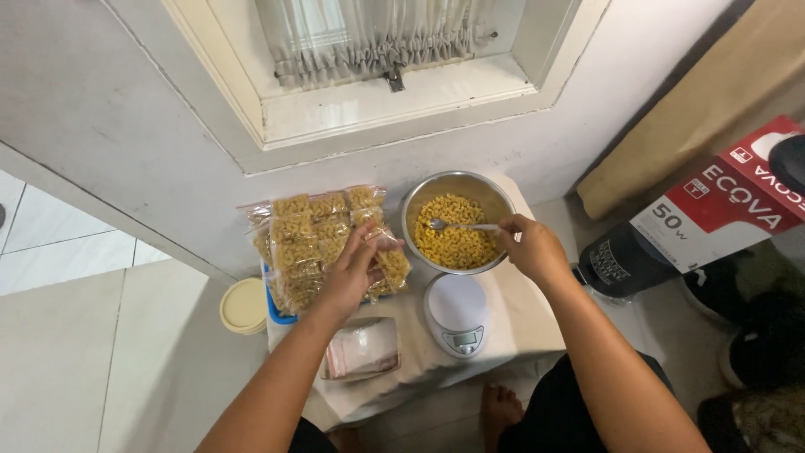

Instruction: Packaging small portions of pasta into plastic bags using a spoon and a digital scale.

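Note:
A steel bowl [419,201] full of yellow macaroni stands at the back of a small cloth-covered table [520,323]. My right hand [530,249] grips a metal spoon [457,226] whose tip rests in the macaroni. My left hand [354,270] holds a small filled bag of macaroni [391,264] over a pile of packed macaroni bags [303,239] left of the bowl. A white digital kitchen scale [457,312] sits just in front of the bowl, between my arms.
A stack of empty clear plastic bags [362,350] lies near the table's front left. A cream round lid [244,305] sits on the floor at left. A red and white carton [721,197] and a dark bag [620,260] stand at right. My foot [501,411] shows below the table.

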